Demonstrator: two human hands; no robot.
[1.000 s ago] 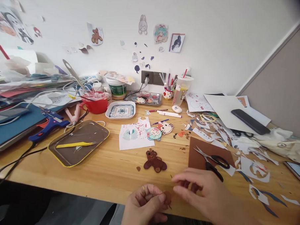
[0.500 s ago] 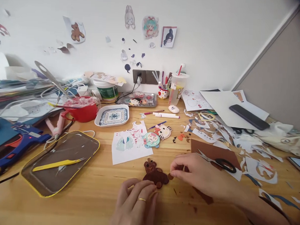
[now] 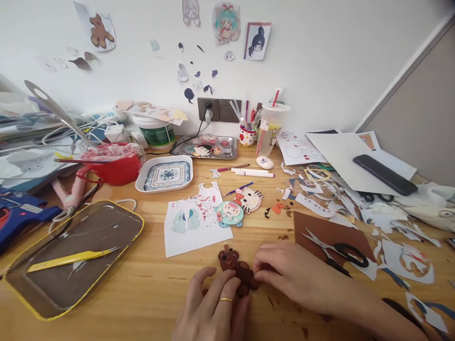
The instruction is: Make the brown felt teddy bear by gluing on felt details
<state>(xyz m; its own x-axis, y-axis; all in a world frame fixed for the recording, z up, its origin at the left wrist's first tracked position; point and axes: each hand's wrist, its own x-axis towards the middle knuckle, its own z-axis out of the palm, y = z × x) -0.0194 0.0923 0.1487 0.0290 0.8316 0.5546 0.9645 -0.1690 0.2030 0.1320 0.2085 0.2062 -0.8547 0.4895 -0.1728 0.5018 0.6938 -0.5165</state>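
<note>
A dark brown bear cutout (image 3: 241, 271) with round ears and a small face lies on the wooden table in front of me. Curved fingers of my left hand (image 3: 216, 311), with a ring on one, press on its lower left side and hold it against the tabletop. My right hand (image 3: 283, 271) is closed in a pinch at the bear's right edge, on a small round brown piece that the fingertips mostly hide. Right of that hand, black-handled scissors (image 3: 333, 245) lie on a brown sheet (image 3: 304, 224).
At left lie a brown tray (image 3: 75, 284) with yellow tweezers (image 3: 73, 260) and a blue glue gun (image 3: 14, 216). Ahead are a printed sheet (image 3: 186, 244), finished cartoon cutouts (image 3: 231, 213) and a white dish (image 3: 144, 179). Paper scraps (image 3: 391, 213) cover the right side; a drink cup (image 3: 264, 142) stands behind.
My right hand has brought the small round brown piece left against the bear's edge. My left hand stays on the bear. The whole view has shifted slightly.
</note>
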